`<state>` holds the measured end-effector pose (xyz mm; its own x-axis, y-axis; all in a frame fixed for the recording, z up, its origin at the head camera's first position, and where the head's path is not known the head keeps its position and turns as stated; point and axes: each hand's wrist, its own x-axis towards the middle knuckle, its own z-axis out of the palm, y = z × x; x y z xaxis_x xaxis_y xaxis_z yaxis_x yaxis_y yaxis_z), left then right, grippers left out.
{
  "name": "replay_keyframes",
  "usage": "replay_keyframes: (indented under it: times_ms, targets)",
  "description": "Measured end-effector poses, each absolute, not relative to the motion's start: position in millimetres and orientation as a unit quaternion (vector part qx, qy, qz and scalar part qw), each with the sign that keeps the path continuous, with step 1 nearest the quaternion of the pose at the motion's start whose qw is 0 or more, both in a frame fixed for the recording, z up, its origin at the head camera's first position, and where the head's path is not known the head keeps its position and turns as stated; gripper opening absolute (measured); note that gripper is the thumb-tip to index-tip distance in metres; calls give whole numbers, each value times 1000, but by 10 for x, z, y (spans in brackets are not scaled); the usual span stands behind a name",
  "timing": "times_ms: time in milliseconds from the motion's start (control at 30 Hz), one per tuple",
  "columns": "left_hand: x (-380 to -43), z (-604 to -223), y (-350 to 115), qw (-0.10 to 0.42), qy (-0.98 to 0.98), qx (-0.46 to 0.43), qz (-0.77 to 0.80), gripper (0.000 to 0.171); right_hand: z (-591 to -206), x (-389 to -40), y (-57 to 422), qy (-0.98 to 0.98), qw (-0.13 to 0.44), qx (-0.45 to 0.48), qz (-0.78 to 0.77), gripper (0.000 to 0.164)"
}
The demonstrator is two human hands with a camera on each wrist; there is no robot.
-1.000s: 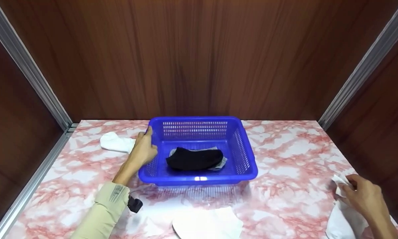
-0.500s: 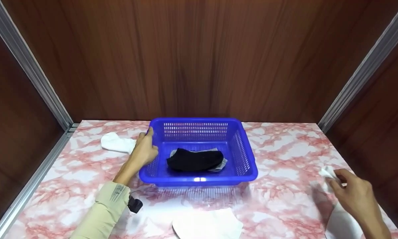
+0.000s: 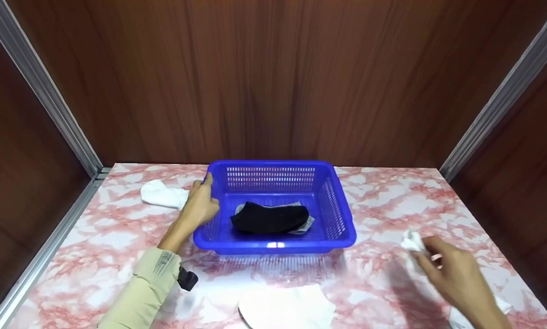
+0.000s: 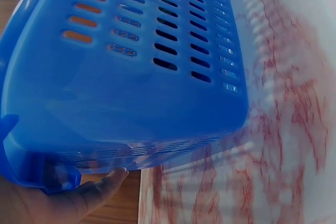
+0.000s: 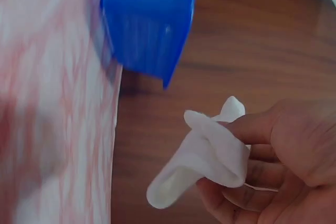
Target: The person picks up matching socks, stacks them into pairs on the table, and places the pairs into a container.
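My left hand (image 3: pixel 199 205) grips the left rim of a blue perforated plastic basket (image 3: pixel 276 246); in the left wrist view its fingers (image 4: pixel 100 190) curl under the rim. A black sock (image 3: pixel 269 218) lies flat inside, on top of a grey piece of fabric (image 3: pixel 307 225) that is mostly covered. Right of the basket, my right hand (image 3: pixel 456 274) pinches a crumpled white sock (image 5: pixel 205 156) between thumb and fingers, held above the table. The right wrist view shows its opening hanging down, with the basket's corner beyond.
A white sock (image 3: pixel 161 194) lies left of the basket, partly behind my left hand. White fabric (image 3: pixel 287 308) lies at the front edge, and more white fabric (image 3: pixel 458 318) is under my right forearm. Brown panels (image 3: pixel 273 82) enclose the marbled table (image 3: pixel 383 205).
My right hand has lifted the white sock off the table and carried it left towards the basket. My left hand and the basket have stayed in place.
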<state>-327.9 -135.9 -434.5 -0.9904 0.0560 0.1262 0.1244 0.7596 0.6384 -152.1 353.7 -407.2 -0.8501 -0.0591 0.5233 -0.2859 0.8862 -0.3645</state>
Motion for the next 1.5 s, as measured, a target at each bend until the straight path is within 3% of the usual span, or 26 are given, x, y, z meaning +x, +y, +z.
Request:
replay_keyframes:
  times_ms: [400,633,767,867,933,967,1067,1200,1333,1500]
  targets:
    - [-3266,-4373,-1376,80,-930,-30,-357,71,-4236,-1447,2897,-929,203,206,229,21]
    - [-3076,-4218,-1350,226,-901,-19,-371,43,-4284,-1436,2645,-918,168,258,249,15]
    - [-2700,-4019,-1183,329,-860,-94,-380,24,-4302,-1410,2496,-917,115,255,285,10]
    - [-2320,-3972,-974,367,-822,-193,-391,19,-4321,-1398,2372,-913,88,250,310,10]
    - [-2063,-4027,-829,340,-806,-257,-411,21,-4333,-1398,2284,-908,80,252,325,12]
    - [-1940,-4077,-763,302,-804,-282,-429,23,-4343,-1399,2240,-905,79,255,332,14]
    - [-1661,-4280,-577,98,-799,-301,-511,30,-4372,-1386,2131,-894,67,260,358,15]
    - [-1476,-4609,-384,-150,-774,-224,-573,46,-4484,-1348,2005,-884,20,253,394,15]
    - [-1414,-4883,-252,-238,-725,-184,-620,57,-4640,-1334,1906,-887,9,261,382,19]
    - [-1409,-5001,-186,-264,-678,-144,-671,59,-4712,-1349,1892,-877,-20,267,399,17]
